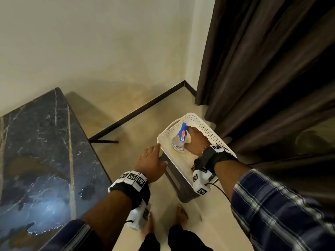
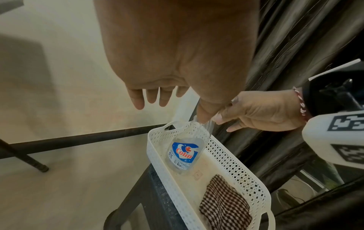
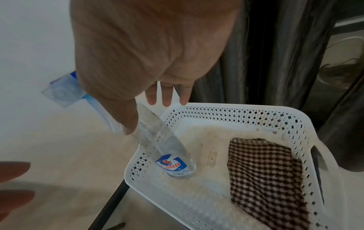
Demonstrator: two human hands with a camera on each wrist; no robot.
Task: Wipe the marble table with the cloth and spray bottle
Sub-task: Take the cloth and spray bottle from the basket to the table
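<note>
A clear spray bottle [image 1: 179, 142] with a blue head and a blue label stands tilted in a white perforated basket [image 1: 199, 120], its base on the basket floor. My right hand [image 1: 196, 140] grips its neck, the thumb [image 3: 128, 118] lying along the clear bottle [image 3: 169, 155]. A brown-and-white checked cloth [image 2: 224, 202] lies folded at the near end of the basket [image 2: 157, 155]; my right wrist hides it in the head view. My left hand [image 1: 152, 158] is open with straight fingers beside the basket's left rim. The dark marble table [image 1: 36, 151] is at the left.
The basket sits on a dark stool [image 1: 181, 187]. Dark curtains [image 1: 262, 69] hang close behind and to the right. A thin black table leg [image 1: 103, 141] stands on the beige floor between table and stool. My bare feet [image 1: 181, 214] are below.
</note>
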